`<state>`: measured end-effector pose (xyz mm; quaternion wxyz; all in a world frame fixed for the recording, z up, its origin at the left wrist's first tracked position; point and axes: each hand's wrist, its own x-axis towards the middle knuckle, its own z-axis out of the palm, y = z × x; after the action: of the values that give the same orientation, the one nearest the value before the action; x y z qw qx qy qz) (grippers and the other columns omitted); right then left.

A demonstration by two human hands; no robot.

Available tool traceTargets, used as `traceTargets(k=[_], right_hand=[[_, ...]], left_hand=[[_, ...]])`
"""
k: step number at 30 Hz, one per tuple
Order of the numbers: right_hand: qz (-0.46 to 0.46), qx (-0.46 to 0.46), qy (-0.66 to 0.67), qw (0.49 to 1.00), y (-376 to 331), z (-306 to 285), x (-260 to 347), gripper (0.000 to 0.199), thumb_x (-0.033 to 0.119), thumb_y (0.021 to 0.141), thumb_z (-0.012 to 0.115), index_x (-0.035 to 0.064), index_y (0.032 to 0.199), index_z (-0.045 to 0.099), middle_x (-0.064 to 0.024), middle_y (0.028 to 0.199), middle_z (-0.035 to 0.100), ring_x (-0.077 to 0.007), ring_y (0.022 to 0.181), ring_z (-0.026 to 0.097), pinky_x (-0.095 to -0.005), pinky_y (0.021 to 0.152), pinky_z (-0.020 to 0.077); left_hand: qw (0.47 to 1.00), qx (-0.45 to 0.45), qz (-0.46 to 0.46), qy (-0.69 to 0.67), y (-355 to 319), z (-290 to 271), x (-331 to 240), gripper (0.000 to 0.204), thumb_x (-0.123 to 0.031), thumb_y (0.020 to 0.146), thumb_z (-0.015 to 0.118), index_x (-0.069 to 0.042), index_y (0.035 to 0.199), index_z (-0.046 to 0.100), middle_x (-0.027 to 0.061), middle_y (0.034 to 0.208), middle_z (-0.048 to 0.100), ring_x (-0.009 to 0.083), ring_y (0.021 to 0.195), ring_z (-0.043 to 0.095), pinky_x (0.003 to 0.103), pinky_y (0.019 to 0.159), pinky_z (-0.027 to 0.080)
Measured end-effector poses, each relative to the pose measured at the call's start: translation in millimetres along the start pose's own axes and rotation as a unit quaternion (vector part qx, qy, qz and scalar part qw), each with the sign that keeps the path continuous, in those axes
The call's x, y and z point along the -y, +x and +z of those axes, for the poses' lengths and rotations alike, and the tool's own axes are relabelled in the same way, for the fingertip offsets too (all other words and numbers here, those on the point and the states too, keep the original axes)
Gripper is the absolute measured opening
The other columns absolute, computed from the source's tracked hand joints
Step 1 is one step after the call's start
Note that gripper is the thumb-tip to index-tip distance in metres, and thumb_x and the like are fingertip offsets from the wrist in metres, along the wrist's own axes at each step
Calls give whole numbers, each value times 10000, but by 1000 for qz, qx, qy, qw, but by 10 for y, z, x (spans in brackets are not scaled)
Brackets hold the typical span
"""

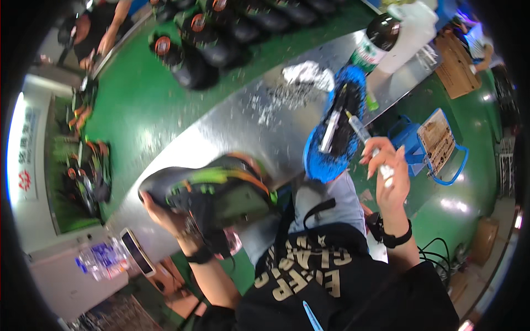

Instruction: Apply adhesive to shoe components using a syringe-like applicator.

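Observation:
My left hand point(165, 218) is closed around the toe end of a black shoe point(221, 179) with green and orange trim, lying on its side over the bench edge. In my right hand point(391, 176) is a slim syringe point(360, 130) with a translucent barrel and a pointed, yellowish tip. That tip reaches over a blue oval tray point(317, 163) whose inside is coated dark. A white tube point(329, 131) lies in the tray, pointing away from me. My right fingers are curled around the syringe's rear.
On the metal bench point(221, 124) are crumpled white paper point(309, 74), grey crumbs, a dark bottle point(382, 34) and a white jug point(414, 33). Several black shoes point(218, 47) stand on the green surface beyond. A phone point(138, 252) lies at left; a blue stool point(436, 140) stands at right.

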<state>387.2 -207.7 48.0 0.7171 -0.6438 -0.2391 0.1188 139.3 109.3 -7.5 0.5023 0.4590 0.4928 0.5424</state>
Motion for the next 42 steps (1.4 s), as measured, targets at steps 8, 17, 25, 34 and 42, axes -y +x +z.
traceTargets(k=[8,17,25,34,42], right_hand=[[7,58,-41,997,-9,372,272,685,434,979,78,12,636,494,-173,769,513,-247,749,483,-338,712,421],[104,255,148,950,-6,867,184,739,456,970,41,77,469,429,-145,686,491,-211,628,385,-294,547,413],[124,270,157,942,28,926,51,733,453,969,44,72,484,440,-155,720,513,-210,611,396,-304,585,390],[136,266,129,945,57,946,127,500,252,939,285,93,478,399,-179,697,516,-215,592,420,-295,531,388],[153,275,126,941,68,864,198,564,320,928,171,80,474,403,-178,747,554,-227,622,455,-309,601,372]], left_hand=[[992,104,64,-34,102,-284,88,580,-453,915,398,4,1270,445,142,1219,528,244,1077,536,377,943,430],[999,38,21,30,214,-490,266,623,-484,950,355,70,1179,526,143,1149,571,231,1057,536,358,947,387],[998,41,56,9,245,-517,339,642,-502,943,359,73,1163,541,144,1139,573,233,1050,536,355,950,377],[994,48,-6,-94,222,-489,343,640,-506,937,374,67,1167,541,148,1157,564,232,1051,536,356,944,383],[992,-2,86,90,123,-355,263,631,-493,944,380,70,1192,518,132,1139,566,212,1051,524,341,948,371]])
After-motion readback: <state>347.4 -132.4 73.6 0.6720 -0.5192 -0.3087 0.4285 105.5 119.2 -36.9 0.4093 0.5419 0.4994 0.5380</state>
